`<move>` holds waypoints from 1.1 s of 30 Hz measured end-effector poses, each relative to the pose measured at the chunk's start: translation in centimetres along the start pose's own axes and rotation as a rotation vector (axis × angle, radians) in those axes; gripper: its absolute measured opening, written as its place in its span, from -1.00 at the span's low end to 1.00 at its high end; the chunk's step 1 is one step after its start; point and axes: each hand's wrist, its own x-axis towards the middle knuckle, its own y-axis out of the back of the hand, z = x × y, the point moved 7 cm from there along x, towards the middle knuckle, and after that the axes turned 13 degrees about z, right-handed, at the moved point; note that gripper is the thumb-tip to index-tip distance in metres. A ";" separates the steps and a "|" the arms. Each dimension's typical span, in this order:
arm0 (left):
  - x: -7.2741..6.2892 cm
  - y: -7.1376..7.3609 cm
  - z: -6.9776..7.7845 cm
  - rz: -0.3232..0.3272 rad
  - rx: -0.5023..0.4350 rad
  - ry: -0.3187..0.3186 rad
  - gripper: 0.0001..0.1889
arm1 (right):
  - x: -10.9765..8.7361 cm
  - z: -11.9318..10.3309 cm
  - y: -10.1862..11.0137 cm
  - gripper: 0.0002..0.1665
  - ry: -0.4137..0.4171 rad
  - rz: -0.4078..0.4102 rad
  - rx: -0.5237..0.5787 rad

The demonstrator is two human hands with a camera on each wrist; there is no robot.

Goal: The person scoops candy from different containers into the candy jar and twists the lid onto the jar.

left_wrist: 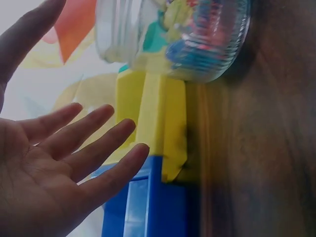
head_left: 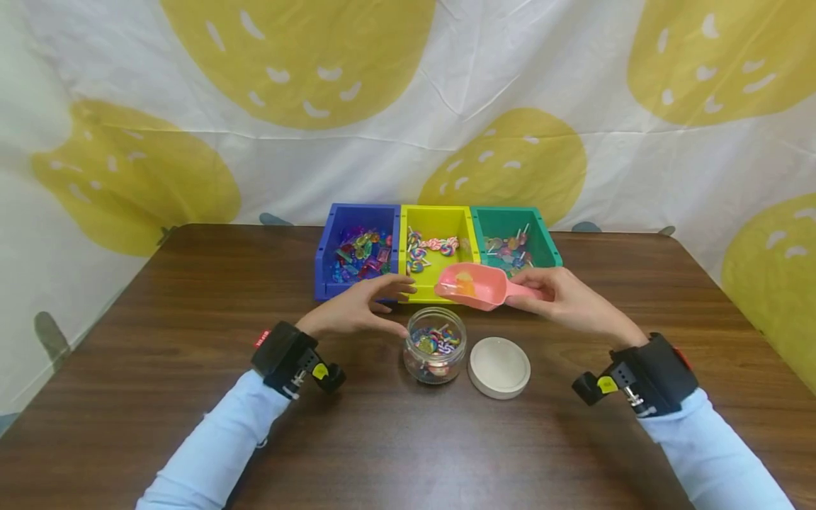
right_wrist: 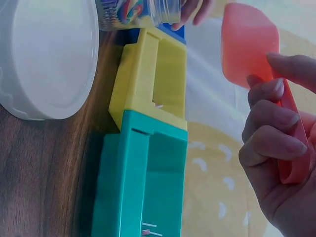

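Observation:
My right hand grips the handle of a pink scoop. Orange and yellow candy lies in the scoop, which hovers above the front edge of the yellow bin. In the right wrist view, curled fingers wrap the scoop's handle. Below and left of the scoop stands a clear jar without its lid, holding colourful candies. Beside the jar's left rim is my left hand, fingers extended and thumb near the glass. Whether that thumb touches the jar I cannot tell. Nothing is in the left palm.
A white lid lies right of the jar. Behind stand three joined bins: blue with wrapped candies, yellow with swirled lollipops, and green with lollipops. The wooden table meets a patterned cloth at the back.

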 end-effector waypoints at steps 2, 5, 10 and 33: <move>-0.1 -0.5 0.0 -0.025 -0.006 0.010 -0.20 | -0.1 -0.2 -0.1 -0.75 0.008 -0.017 -0.001; -0.1 -1.1 -0.1 -0.058 -0.006 0.027 -0.17 | -0.2 -0.6 -0.4 -0.77 0.030 -0.052 -0.003; -0.1 -1.9 -0.4 -0.078 0.065 0.049 -0.14 | -0.4 -0.9 -0.7 -0.75 0.048 -0.103 -0.022; 0.3 -3.9 -1.0 -0.146 0.138 0.042 -0.17 | 0.0 -2.7 -0.6 -0.75 0.156 -0.200 -0.185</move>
